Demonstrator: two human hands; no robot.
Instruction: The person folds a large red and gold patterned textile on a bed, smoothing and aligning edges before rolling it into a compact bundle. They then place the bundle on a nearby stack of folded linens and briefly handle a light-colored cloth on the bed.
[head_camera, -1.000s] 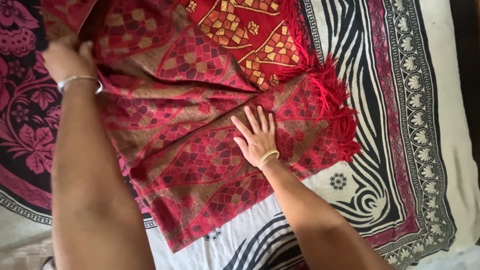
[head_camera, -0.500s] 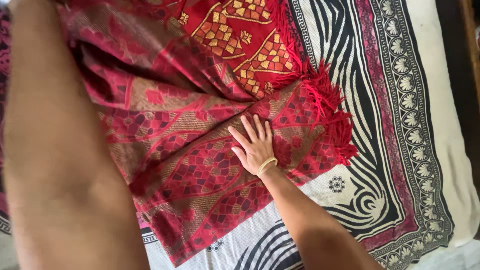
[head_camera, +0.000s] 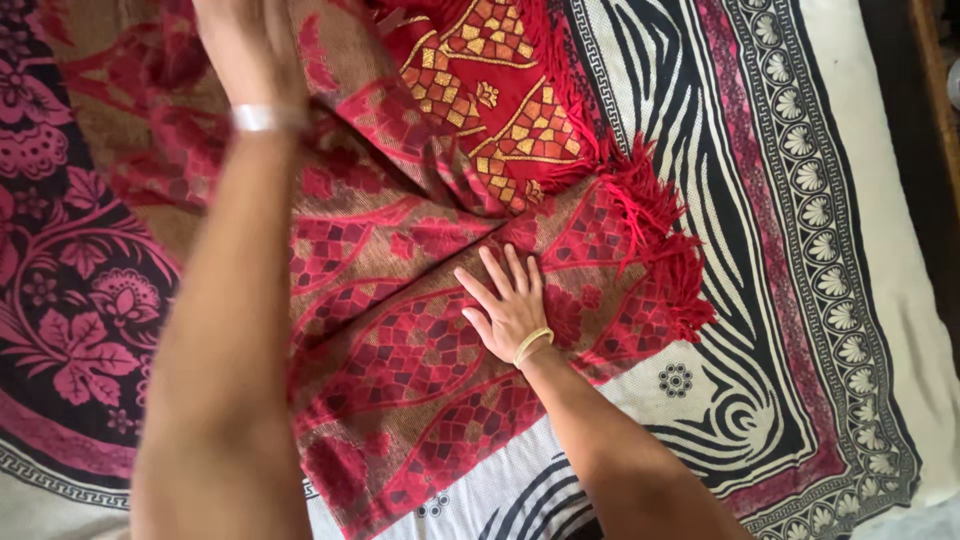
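Red patterned shawl (head_camera: 400, 330) with a fringed edge lies rumpled on the bed's printed cover (head_camera: 800, 250). My right hand (head_camera: 508, 308) rests flat on it, fingers spread, gripping nothing. My left hand (head_camera: 245, 50) sits at the shawl's far left; whether it grips the cloth, I cannot tell.

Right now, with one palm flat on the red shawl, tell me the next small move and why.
Probably sweep the left hand toward the far edge to smooth the shawl. The right hand lies flat, pinning the near part by the fringe, while folds and creases bunch up between the two hands.
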